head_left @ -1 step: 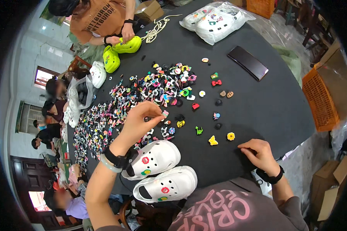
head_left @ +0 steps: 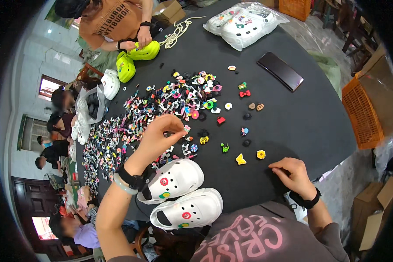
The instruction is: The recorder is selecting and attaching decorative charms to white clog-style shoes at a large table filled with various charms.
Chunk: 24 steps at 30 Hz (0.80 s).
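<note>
My left hand [head_left: 159, 133] is raised over the black table [head_left: 301, 118] and pinches a small pink and white shoe charm [head_left: 187, 129] between thumb and fingertips. Beyond it spreads a wide pile of colourful charms [head_left: 161, 105]. Two white clogs [head_left: 172, 180] [head_left: 190, 209] lie side by side at the near edge, each with a red flower charm and a green one fitted. My right hand [head_left: 292, 172] rests on the table with fingers curled; nothing shows in it. A yellow flower charm [head_left: 260, 154] and a yellow butterfly charm [head_left: 240, 159] lie just left of it.
A black phone [head_left: 280, 70] and a clear bag of white clogs [head_left: 244, 19] lie at the far side. Another person handles yellow-green clogs [head_left: 137, 54] at the far left. An orange basket [head_left: 364, 111] stands beside the table on the right. More people sit along the left.
</note>
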Motion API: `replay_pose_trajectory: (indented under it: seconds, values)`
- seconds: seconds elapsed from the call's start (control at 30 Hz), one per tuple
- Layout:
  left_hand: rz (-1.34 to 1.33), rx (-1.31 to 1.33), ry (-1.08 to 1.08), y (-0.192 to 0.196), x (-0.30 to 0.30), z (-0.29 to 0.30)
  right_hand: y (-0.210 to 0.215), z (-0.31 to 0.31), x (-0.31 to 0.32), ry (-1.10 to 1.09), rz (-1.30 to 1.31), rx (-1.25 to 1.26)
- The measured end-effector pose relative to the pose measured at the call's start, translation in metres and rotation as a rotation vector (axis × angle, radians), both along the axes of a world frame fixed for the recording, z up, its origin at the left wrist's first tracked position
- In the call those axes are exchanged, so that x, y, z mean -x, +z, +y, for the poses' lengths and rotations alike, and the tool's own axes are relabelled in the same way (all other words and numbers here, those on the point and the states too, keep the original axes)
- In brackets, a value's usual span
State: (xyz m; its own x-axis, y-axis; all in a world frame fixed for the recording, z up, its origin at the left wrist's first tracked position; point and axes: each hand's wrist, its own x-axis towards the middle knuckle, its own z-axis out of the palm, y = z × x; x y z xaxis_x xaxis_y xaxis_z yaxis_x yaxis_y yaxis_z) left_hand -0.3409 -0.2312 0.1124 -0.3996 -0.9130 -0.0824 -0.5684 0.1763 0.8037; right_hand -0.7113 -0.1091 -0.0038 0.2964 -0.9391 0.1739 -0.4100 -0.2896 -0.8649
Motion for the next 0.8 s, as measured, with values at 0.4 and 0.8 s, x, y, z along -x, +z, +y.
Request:
replay_pose_trajectory:
  seconds: [0.4,0.8]
  values:
    - [-0.606,0.062,0.035,-0.051,-0.003,-0.08,-0.007,0.002,-0.001,-0.034,0.019,0.117]
    - [-0.574,-0.039,0.123,-0.073,-0.003,-0.091,-0.008,0.001,0.002,-0.026,0.048,0.123]
